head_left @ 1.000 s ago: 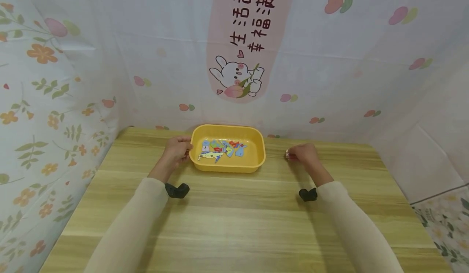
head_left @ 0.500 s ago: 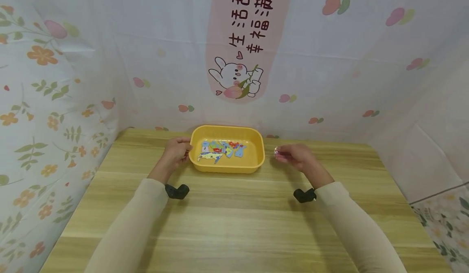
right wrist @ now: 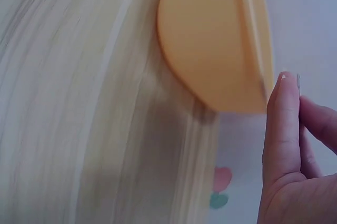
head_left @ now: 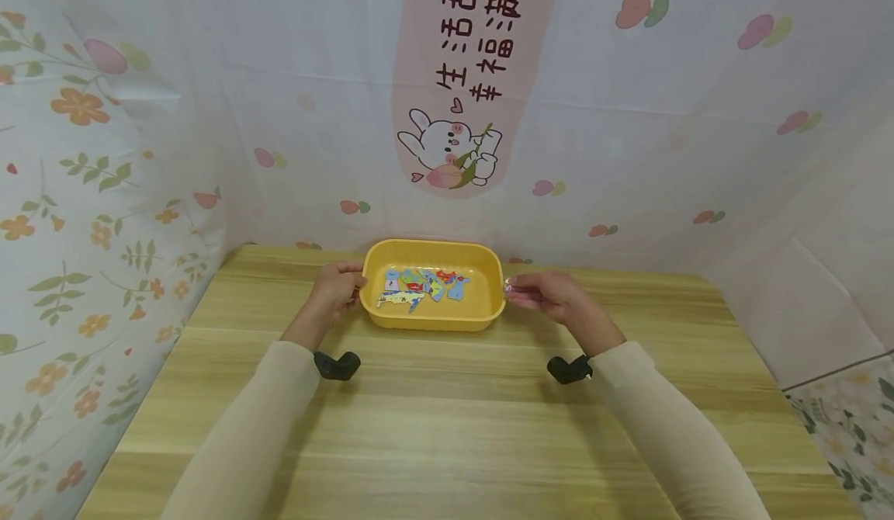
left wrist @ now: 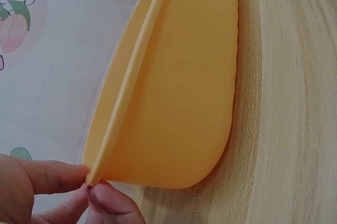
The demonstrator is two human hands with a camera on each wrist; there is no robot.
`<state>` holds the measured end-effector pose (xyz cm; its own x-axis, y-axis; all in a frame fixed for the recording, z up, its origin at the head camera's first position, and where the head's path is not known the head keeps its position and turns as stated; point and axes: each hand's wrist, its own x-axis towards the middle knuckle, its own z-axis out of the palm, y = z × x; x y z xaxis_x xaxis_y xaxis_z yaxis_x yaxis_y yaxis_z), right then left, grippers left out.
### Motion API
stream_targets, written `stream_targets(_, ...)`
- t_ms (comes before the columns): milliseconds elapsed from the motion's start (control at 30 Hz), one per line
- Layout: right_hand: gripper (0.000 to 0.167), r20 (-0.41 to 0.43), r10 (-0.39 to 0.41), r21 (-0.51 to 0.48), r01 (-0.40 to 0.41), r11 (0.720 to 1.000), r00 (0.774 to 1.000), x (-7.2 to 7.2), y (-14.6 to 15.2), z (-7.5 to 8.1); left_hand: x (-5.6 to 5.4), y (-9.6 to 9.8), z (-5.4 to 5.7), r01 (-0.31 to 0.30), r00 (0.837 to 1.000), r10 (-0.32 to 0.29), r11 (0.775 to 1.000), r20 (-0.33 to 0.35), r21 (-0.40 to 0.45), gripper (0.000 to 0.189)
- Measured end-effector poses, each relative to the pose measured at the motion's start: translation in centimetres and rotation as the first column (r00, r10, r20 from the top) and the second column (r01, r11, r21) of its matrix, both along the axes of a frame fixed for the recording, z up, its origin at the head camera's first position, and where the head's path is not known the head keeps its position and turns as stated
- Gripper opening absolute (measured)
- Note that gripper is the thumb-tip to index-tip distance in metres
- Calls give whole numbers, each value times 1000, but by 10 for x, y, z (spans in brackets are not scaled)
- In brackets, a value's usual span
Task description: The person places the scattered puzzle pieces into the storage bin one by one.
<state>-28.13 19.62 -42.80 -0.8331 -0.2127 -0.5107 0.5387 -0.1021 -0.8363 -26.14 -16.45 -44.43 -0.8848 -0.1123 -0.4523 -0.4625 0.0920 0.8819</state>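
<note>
A yellow plastic tray (head_left: 480, 296) stands at the back of the table, with several flat printed pieces (head_left: 401, 296) of irregular outline inside, like map puzzle pieces. My left hand (head_left: 335, 287) is at its left end; in the left wrist view the thumb and fingers pinch the tray's rim (left wrist: 129, 87). At the right end, my right hand (head_left: 553, 295) pinches a small thin flat piece (head_left: 509, 283), whitish in the head view. Only the narrow edge of that piece (right wrist: 299, 80) shows beside the fingertips in the right wrist view, close to the tray's rim.
The wood-grain table (head_left: 447, 427) stretches forward from the tray. Behind it hangs a white printed cloth (head_left: 314, 116), close to the tray's back wall. A flowered cloth (head_left: 105, 233) covers the left side. Black camera mounts (head_left: 338, 365) jut out at both wrists.
The right hand has moved left with the thin flat piece, from the table beside the tray up to the tray's right rim. The left hand has stayed on the rim.
</note>
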Motion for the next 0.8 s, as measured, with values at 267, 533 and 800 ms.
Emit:
stream_targets(267, 22, 7, 12, -17, -12, 1000, 1000, -3, -29, 4, 0, 0, -2, -4, 1000, 4, 1000, -5, 15, 38)
stream_targets(533, 19, -12, 42, -10, -42, 999, 999, -5, -62, 3, 1, 1, 1, -10, 1000, 10, 1000, 4, 7, 37)
stream_targets(800, 21, 15, 55, 30, -56, 998, 998, -9, -86, -4, 0, 1, 0, -2, 1000, 2, 1000, 1, 1, 38)
